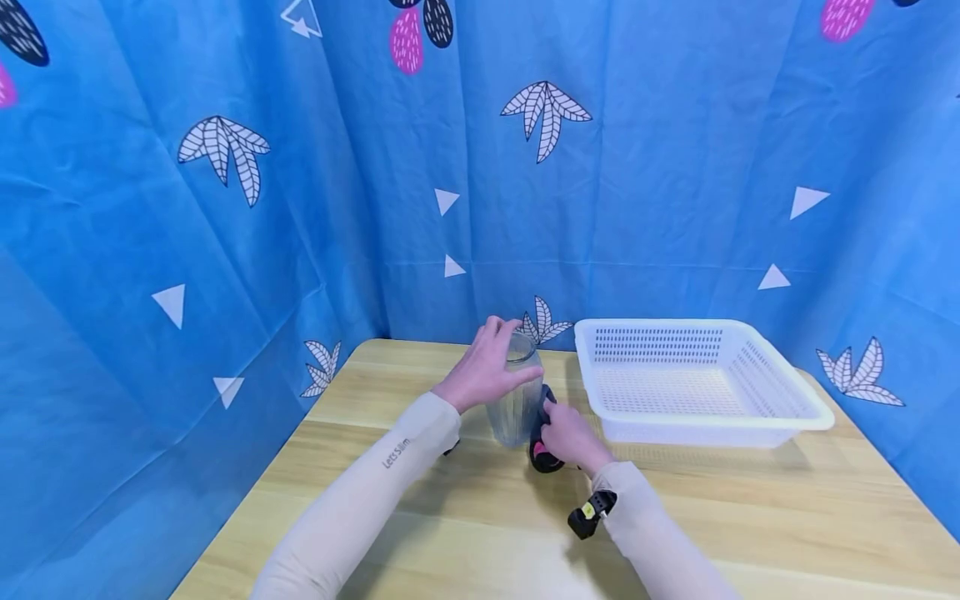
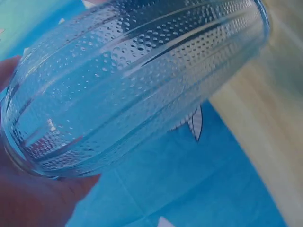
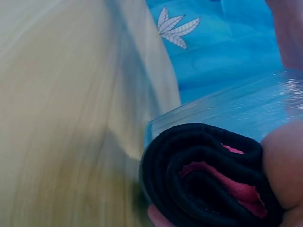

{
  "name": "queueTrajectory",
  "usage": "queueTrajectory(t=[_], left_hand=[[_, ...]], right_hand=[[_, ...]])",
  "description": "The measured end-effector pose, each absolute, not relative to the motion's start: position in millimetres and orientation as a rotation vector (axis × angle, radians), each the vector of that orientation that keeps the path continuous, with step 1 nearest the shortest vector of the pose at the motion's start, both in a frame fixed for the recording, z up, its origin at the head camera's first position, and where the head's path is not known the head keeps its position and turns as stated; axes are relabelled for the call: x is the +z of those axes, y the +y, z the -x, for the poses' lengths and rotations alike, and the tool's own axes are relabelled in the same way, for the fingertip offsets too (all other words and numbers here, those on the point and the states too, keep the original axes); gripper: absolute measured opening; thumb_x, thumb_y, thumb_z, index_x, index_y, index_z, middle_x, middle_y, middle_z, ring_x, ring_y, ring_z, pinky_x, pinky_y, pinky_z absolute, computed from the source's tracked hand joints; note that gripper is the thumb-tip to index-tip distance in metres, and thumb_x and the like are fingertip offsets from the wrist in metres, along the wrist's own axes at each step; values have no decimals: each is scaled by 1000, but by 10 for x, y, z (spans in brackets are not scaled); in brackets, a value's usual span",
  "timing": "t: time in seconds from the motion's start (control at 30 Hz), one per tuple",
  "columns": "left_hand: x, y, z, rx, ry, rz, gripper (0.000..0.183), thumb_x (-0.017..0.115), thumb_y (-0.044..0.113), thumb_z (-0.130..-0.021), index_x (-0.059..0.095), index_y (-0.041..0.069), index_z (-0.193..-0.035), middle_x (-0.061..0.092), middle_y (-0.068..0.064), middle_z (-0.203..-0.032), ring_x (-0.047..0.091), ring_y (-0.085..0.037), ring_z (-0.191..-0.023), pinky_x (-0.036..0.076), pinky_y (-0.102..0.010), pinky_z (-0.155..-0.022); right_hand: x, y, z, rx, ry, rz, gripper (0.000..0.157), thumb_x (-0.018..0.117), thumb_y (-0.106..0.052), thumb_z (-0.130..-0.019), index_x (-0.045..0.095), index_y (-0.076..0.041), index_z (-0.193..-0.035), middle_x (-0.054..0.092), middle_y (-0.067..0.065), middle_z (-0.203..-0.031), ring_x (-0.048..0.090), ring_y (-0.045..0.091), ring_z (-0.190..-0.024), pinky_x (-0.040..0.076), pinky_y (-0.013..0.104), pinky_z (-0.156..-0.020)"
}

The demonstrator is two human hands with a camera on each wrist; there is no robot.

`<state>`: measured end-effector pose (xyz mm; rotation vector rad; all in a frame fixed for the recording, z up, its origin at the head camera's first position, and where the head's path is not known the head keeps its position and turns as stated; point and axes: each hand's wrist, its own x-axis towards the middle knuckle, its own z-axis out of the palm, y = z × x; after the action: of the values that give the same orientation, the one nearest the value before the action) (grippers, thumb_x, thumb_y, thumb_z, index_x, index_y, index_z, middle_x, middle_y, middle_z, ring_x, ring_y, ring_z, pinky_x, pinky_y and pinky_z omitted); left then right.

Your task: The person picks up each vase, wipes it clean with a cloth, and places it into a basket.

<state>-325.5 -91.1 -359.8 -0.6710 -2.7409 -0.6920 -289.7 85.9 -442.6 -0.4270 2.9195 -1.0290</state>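
Observation:
A clear glass vase (image 1: pixel 512 421), tall and ribbed, stands about upright on the wooden table. My left hand (image 1: pixel 487 367) grips it near the rim, thumb on the near side and fingers across the far side. Dotted relief between the ribs shows up close on the vase (image 2: pixel 128 80) in the left wrist view. Right beside the vase, my right hand (image 1: pixel 572 435) holds a black rolled-up cloth (image 1: pixel 546 460) with a pink inner side. In the right wrist view the coiled end of the roll (image 3: pixel 158 175) faces the camera and hides part of the glass.
A white perforated plastic basket (image 1: pixel 708 425) sits to the right of my right hand, towards the back of the table (image 1: pixel 480 533). Behind and at both sides hangs a blue patterned curtain (image 1: pixel 660 208), close to the table's edges.

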Motion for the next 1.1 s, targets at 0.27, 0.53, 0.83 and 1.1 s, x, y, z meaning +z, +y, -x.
queueTrajectory(t=[0.27, 0.53, 0.83, 1.1], left_hand=[[-3540, -908, 3228, -461, -2736, 570, 93, 67, 71, -81, 39, 18, -153, 48, -7, -120, 44, -21, -100, 44, -33, -74], [-3407, -906, 3143, -614, -2835, 591, 96, 76, 59, -81, 33, 19, -156, 50, -9, -128, 48, -23, -111, 50, -40, -90], [-3417, -925, 3156, -839, -2843, 709, 88, 78, 32, -83, 33, 19, -157, 43, -12, -136, 40, -26, -123, 44, -47, -102], [-3486, -950, 3207, -801, -2810, 728, 88, 74, 33, -80, 33, 21, -157, 43, -8, -136, 39, -23, -124, 44, -44, -100]], right_hand=[[-4127, 889, 2713, -1027, 2981, 429, 55, 53, -3, -93, 46, 4, -147, 60, 31, -132, 67, 30, -94, 54, 44, -79], [-3732, 880, 2618, -1045, 3185, 523, 57, 56, -5, -94, 45, -2, -150, 64, 27, -126, 67, 31, -89, 54, 45, -76], [-3589, 852, 2739, -1024, 3167, 521, 62, 56, -3, -94, 41, -6, -153, 61, 29, -130, 67, 36, -98, 54, 50, -85], [-3954, 862, 3001, -1126, 2928, 412, 55, 50, 0, -92, 47, 5, -147, 67, 27, -113, 63, 26, -77, 52, 39, -69]])
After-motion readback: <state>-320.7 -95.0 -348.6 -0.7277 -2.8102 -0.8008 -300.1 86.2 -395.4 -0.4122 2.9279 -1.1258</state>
